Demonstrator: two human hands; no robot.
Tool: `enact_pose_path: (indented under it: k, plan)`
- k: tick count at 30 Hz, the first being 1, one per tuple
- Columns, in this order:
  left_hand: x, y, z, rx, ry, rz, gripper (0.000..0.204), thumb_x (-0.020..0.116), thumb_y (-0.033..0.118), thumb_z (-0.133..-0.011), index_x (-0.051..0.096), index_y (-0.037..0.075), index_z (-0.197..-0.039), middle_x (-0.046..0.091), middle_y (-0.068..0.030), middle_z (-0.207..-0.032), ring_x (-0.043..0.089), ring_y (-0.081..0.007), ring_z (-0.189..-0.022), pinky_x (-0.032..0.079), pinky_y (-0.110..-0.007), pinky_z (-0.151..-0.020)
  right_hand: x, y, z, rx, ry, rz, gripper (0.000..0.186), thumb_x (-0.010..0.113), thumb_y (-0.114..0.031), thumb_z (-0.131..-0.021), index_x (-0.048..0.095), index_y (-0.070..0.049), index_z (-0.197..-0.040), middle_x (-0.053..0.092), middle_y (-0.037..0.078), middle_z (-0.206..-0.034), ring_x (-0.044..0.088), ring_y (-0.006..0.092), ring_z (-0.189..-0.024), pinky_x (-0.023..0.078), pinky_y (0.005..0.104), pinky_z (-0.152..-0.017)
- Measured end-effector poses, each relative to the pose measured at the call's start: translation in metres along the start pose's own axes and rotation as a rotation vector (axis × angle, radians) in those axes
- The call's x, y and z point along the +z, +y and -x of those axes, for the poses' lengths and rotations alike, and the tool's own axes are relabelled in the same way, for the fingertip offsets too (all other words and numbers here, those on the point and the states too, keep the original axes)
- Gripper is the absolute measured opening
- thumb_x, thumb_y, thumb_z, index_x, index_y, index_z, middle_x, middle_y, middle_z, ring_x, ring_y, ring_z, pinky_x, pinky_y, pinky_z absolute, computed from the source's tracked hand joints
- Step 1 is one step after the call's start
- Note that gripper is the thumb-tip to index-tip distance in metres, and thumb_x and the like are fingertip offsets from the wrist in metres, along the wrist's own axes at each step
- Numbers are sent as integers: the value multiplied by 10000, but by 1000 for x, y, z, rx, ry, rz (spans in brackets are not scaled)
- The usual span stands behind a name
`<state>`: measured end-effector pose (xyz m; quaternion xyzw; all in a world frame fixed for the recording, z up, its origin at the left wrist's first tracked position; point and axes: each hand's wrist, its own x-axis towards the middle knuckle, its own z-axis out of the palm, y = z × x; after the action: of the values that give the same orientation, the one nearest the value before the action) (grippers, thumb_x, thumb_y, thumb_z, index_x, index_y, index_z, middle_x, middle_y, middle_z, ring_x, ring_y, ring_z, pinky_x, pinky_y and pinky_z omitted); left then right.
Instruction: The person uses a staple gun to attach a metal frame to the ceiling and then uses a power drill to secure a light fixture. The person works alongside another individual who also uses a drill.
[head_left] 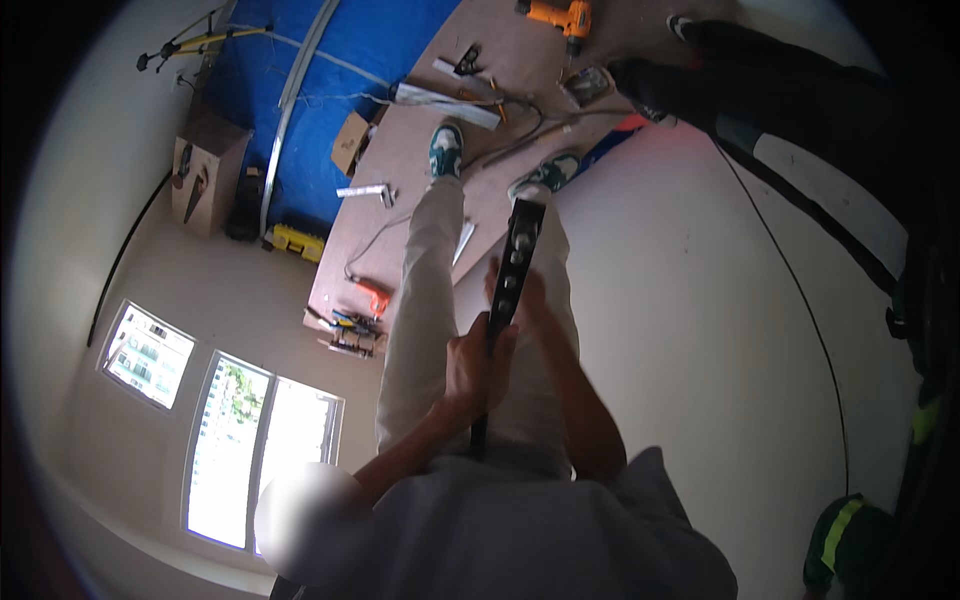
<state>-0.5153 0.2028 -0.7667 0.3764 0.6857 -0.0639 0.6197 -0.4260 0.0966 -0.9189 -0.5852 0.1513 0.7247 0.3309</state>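
Note:
A long narrow black bar (512, 265) with a row of round shiny spots along its face stands in front of my legs. Its upper end comes near my right shoe, and its lower part runs down toward my waist. My left hand (478, 370) is closed around the bar at its middle. Higher up, my right hand (530, 292) is beside and partly behind the bar. Its fingers are blurred and partly hidden, so whether they grip the bar does not show.
My shoes (446, 150) stand on a brown board floor. An orange cordless drill (560, 18), a red corded power tool (374, 298), metal pieces (447, 104) and cables lie around. Blue sheeting (345, 70) covers part beyond. Another person's dark-clothed leg (780, 75) is at right.

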Motion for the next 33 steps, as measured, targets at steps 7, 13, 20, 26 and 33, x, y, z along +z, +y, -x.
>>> enact_pose_path:
  k: [7, 13, 20, 26, 33]
  plan:
    - [31, -12, -27, 28, 58, 81, 271, 610, 242, -1031, 587, -27, -1005, 609, -177, -642, 640, -365, -525, 450, -401, -480, -11, -45, -26, 207, -28, 158, 342, 448, -293, -1034, 596, -97, -796, 609, 73, -658, 562, 140, -535, 417, 304, -452]
    - [49, -25, -60, -58, 109, 222, 346, 671, 315, -996, 585, -17, -953, 609, -113, -596, 687, -263, -556, 505, -374, -518, -41, -38, -119, 73, -37, 284, 234, 532, -260, -1041, 669, -71, -1020, 655, 55, -807, 591, 143, -631, 502, 315, -630]
    - [84, -111, -150, -217, 58, 124, 349, 699, 323, -974, 581, -2, -920, 605, -80, -608, 608, -162, -544, 458, -356, -530, -202, -155, -446, -840, 764, 1281, 278, 631, -293, -964, 772, -54, -939, 752, 167, -915, 722, 372, -900, 553, 462, -833]
    - [98, -136, -186, -446, 10, 246, 428, 730, 402, -959, 524, 29, -914, 528, -9, -618, 573, -107, -462, 468, -278, -427, -211, -199, -557, -662, 817, 1511, 287, 618, -313, -940, 778, -84, -1006, 752, 173, -1046, 716, 366, -1003, 552, 507, -888]
    - [81, -115, -183, -445, 32, 244, 343, 750, 298, -938, 548, 25, -885, 572, -28, -601, 587, -107, -512, 474, -288, -491, -192, -189, -541, -487, 930, 1482, 287, 627, -366, -921, 776, -161, -1055, 755, 158, -1030, 715, 377, -1001, 561, 545, -851]
